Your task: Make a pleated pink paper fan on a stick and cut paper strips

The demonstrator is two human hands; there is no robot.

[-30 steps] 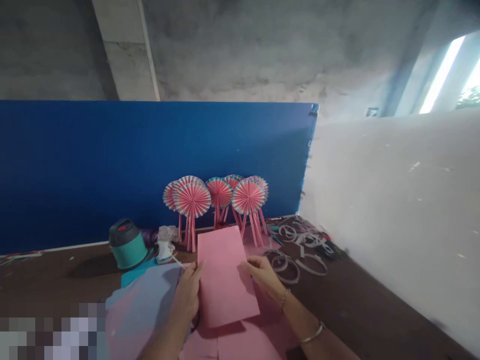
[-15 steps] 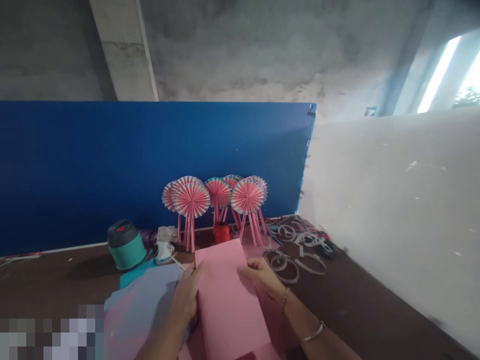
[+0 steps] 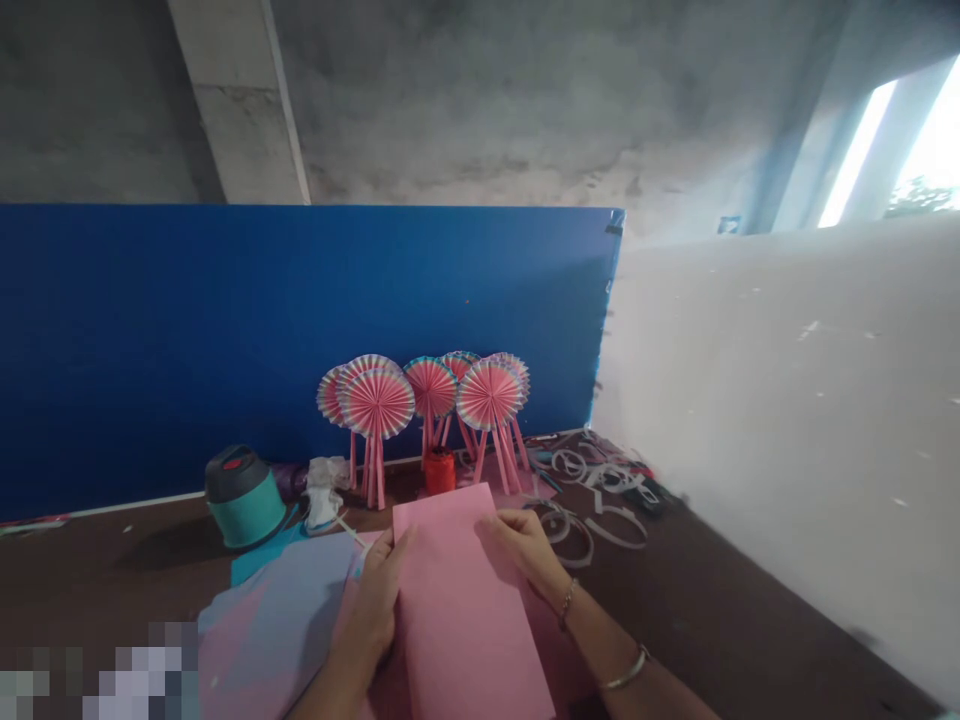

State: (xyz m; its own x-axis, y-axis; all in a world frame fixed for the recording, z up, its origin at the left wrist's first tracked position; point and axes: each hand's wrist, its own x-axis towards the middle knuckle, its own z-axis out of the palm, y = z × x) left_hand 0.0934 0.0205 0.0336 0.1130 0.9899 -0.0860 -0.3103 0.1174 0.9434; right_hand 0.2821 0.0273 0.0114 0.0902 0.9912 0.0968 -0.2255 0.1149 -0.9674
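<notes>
A long pink paper (image 3: 465, 610) lies between my hands, its far end tilted up. My left hand (image 3: 379, 590) grips its left edge, thumb on top and the other fingers mostly hidden beneath. On the right edge, near the far corner, my right hand (image 3: 529, 548) pinches the paper between thumb and fingers; a bracelet and a bangle circle that wrist and forearm. Under and left of the paper are pale blue and pink sheets (image 3: 281, 600). Beyond it stand several round pleated pink fans (image 3: 376, 402) on pink paper legs.
A red container (image 3: 439, 470) stands among the fans. Teal-and-grey container (image 3: 244, 500) at left, beside crumpled white plastic (image 3: 325, 495). Curled paper strips (image 3: 566, 530) lie right. A blue panel (image 3: 225, 320) rises behind; a white wall (image 3: 787, 400) borders the right.
The pink paper's near end, earlier showing a fold and dark gap at the bottom, now looks flat and straight-edged. Both hands keep their hold. The whole view has shifted slightly.
</notes>
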